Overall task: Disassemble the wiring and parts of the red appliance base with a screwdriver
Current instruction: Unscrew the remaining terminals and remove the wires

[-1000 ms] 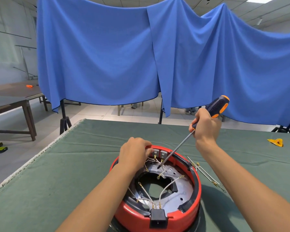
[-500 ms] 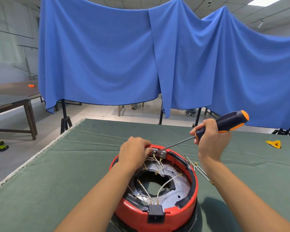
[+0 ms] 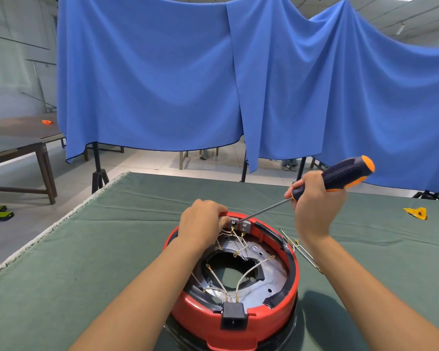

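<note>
The red appliance base (image 3: 261, 323) sits upside down on the green table, its metal inner plate and white wires (image 3: 249, 272) exposed. A black power socket (image 3: 233, 317) faces me on the near rim. My left hand (image 3: 203, 224) grips the far rim beside two small grey terminal blocks (image 3: 240, 225). My right hand (image 3: 314, 206) holds a black and orange screwdriver (image 3: 345, 173) at a low slant, its tip touching the left terminal block.
Loose removed wires (image 3: 297, 247) lie on the green cloth (image 3: 91, 262) just right of the base. A yellow piece (image 3: 416, 213) lies at the far right. Blue drapes hang behind the table; a wooden table (image 3: 18, 143) stands at the left.
The screwdriver has tilted from steep to nearly flat, and my right hand moved right. Its tip went from inside the base up to the terminal blocks at the far rim.
</note>
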A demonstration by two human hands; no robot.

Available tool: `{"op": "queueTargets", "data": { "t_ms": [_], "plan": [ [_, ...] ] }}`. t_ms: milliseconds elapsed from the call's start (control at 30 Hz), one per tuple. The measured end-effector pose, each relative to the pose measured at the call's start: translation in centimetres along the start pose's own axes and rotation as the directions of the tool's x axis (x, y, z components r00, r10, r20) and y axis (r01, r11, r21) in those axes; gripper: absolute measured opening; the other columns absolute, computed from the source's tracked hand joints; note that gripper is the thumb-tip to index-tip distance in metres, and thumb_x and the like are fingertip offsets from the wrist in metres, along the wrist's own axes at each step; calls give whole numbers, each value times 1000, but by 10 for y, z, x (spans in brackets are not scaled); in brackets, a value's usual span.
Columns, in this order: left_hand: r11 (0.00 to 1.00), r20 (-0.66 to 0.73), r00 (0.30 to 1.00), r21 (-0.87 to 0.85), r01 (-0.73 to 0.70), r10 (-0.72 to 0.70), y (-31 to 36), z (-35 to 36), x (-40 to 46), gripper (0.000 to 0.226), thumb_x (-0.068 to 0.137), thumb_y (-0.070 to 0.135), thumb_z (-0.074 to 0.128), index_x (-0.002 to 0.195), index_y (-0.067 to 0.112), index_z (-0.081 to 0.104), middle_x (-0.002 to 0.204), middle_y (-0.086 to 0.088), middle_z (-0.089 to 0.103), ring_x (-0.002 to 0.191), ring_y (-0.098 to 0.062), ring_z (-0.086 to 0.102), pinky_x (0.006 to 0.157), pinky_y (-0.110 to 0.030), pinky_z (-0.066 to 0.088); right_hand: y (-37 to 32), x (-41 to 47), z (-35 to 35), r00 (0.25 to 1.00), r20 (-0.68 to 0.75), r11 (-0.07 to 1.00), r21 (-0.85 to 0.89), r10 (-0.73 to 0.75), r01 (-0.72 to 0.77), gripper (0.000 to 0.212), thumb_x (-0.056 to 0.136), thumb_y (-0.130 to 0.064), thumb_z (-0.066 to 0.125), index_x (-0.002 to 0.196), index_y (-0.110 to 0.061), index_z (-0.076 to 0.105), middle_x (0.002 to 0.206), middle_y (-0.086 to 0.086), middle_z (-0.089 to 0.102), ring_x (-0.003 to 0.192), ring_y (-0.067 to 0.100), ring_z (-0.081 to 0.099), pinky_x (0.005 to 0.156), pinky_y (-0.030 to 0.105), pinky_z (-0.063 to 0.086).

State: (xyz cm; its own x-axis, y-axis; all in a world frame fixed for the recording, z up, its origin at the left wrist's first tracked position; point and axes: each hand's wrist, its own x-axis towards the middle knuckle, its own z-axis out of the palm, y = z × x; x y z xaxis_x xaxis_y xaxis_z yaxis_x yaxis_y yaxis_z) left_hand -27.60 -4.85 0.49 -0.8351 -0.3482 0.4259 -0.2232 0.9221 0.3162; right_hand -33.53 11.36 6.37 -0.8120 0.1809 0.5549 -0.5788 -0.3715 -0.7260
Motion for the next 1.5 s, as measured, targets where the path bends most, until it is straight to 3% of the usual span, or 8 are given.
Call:
{"op": "queueTargets", "data": {
  "t_ms": [167,400,567,733,967,1067,1300,1500],
  "plan": [
    [1000,10,1000,-9,7,-7,-1,-1,0,24,92,43,54,106,30,69,99,3,70,101,-22,57,74,-35,47,2,17,14,998,-58,999,-41,29,-31,19,67,-17,49,53,-7,43,33,-5,40,30,17,41,38,17,33],
    [1000,11,1000,3,2,-2,-1,0,0,23,93,43,54,103,30,69,97,3,70,99,-22,57,75,-35,49,8,36,22,988,-109,985,-121,113,-126,19,67,-21,50,54,-11,40,33,-5,41,29,16,43,35,17,32],
    [1000,10,1000,2,-1,1,-2,0,-1,23,93,43,54,101,29,70,95,4,70,98,-21,57,73,-36,49,14,46,24,966,-176,958,-182,190,-222,23,77,-16,52,56,-11,43,32,-7,43,29,11,43,37,18,36],
    [1000,13,1000,4,-3,3,-1,-1,0,23,93,43,54,100,28,69,93,3,70,96,-21,57,71,-35,48,15,47,19,942,-219,947,-141,254,-288,21,73,-18,53,55,-11,46,33,-6,44,29,12,44,42,23,39],
    [1000,31,1000,-4,3,-3,-1,-2,-1,23,93,43,54,101,28,69,94,4,70,96,-21,58,75,-39,52,9,23,1,968,-191,987,31,163,-160,27,66,-20,52,40,-18,46,34,0,44,32,18,47,37,16,32],
    [1000,26,1000,-7,5,-5,0,-2,-1,23,93,43,54,102,28,70,95,3,70,96,-21,59,76,-39,53,6,13,-1,983,-140,993,47,115,-109,24,68,-16,52,47,-8,45,34,0,43,32,18,46,37,16,31],
    [1000,24,1000,-7,4,-4,-1,-1,0,22,92,43,54,101,30,70,95,4,70,97,-21,58,75,-38,51,-1,9,-4,984,-132,989,101,123,-110,36,70,-17,51,34,-17,52,32,-3,44,31,15,47,35,15,28],
    [1000,23,1000,-1,3,-3,-1,-2,-1,23,92,43,54,102,30,70,97,3,70,99,-22,58,76,-38,51,3,3,-6,984,-124,987,107,131,-118,31,68,-16,52,38,-19,50,35,-2,46,33,17,49,34,16,28]
  ]
}}
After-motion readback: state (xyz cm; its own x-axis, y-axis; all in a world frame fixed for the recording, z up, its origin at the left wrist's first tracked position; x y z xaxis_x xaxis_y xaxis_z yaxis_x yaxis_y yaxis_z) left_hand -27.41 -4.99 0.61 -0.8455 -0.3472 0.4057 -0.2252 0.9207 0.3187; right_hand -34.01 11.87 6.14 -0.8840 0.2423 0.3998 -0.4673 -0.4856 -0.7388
